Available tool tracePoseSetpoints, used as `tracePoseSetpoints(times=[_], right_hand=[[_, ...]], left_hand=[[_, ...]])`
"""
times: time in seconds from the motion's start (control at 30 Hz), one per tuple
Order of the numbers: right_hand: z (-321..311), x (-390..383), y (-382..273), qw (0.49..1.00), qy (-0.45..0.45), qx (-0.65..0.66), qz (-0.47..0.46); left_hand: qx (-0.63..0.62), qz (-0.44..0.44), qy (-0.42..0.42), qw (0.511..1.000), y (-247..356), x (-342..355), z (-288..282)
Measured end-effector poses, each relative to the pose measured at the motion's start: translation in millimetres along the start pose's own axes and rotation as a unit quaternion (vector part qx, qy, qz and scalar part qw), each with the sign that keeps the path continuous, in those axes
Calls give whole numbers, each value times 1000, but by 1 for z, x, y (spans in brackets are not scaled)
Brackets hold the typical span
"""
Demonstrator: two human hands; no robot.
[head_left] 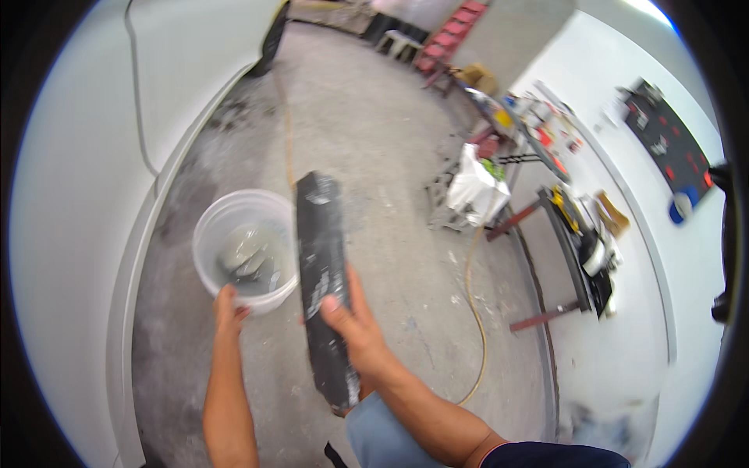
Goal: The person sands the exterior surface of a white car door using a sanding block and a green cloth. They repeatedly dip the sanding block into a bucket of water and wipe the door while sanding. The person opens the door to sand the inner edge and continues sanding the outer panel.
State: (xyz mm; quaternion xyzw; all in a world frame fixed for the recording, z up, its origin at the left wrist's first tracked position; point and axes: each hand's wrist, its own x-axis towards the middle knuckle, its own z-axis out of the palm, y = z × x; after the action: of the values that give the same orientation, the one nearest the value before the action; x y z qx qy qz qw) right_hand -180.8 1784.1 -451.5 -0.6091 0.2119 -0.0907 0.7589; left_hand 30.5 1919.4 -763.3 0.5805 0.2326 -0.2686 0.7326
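Holding the long dark block (318, 234) in my right hand (360, 331), I have my thumb laid across its face and my fingers wrapped around from behind. It sits just beside the white bucket (211, 238), covering a bit of the right rim from here; whether they touch, I can't tell. My left hand (228, 304) is at the near rim, fingers bent, though I can't say if they actually grip it.

To do this well, I'd keep the block balanced by holding it near its middle, wrist firm, since a long thing likes to tip. I'd steady the bucket lightly, so the cloudy water (269, 277) doesn't slop.

Counting up: one block, one bucket, two hands of mine. Further off, one red ladder (452, 35), one white bag (473, 186) and one yellow hose (479, 324) on the floor. Something pale lies in the water, too murky to count pieces.
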Motion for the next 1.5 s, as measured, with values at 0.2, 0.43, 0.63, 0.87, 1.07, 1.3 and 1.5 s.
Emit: tracePoseSetpoints(times=[0.2,0.43,0.63,0.87,1.07,1.3,1.5], right_hand=[[-7,-103,-14,986,-53,-37,-152],[-22,-214,-1,981,120,-63,-139],[-35,-257,30,989,-2,139,-57],[-91,-220,74,771,-402,452,200],[-278,-85,36,904,-402,-24,140],[-679,179,-67,802,336,-421,-259],[-892,313,-151,600,501,-610,-127]], left_hand=[[15,-23,-50,998,-13,-67,-37],[23,-35,-70,997,-64,-166,-148],[135,261,17,956,-33,-299,-139],[-141,143,-632,749,-63,-403,21],[-262,292,-593,703,-93,-341,147],[-273,261,-273,885,-122,-242,202],[-147,349,-28,925,-164,-197,305]])
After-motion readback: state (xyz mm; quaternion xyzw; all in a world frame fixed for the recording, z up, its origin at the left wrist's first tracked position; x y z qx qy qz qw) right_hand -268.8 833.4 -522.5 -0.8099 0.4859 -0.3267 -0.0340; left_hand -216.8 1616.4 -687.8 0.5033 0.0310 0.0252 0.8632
